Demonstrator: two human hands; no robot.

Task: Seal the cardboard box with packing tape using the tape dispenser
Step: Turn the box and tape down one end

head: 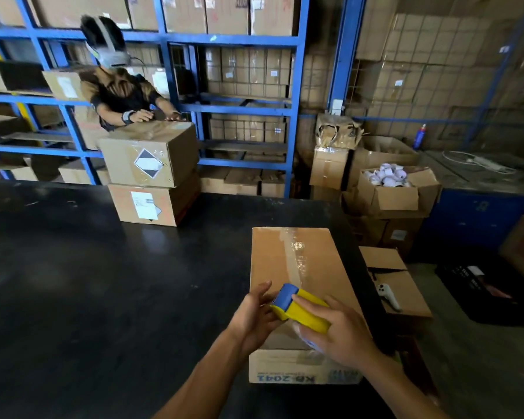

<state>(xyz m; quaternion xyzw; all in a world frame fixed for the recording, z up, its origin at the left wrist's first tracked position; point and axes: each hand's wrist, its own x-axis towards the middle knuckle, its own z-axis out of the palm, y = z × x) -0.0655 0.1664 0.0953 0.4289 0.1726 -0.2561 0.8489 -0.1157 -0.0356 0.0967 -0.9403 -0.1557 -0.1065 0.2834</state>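
A closed cardboard box (280,261) lies on the black table (103,282), its long side running away from me. A strip of clear tape (298,255) runs along its top seam from the far edge toward me. Over the near half of the box I hold a yellow and blue tape dispenser (300,306). My right hand (342,334) grips its yellow body from the right. My left hand (254,316) touches its blue front end, fingers curled around it. The roll under the dispenser is mostly hidden by my right hand.
Two stacked cardboard boxes (152,173) stand at the table's far side, with another person (118,92) leaning over them. Blue shelving (239,40) full of cartons fills the back. To the right, off the table, are open boxes (390,189) and a white controller (389,294) on a carton.
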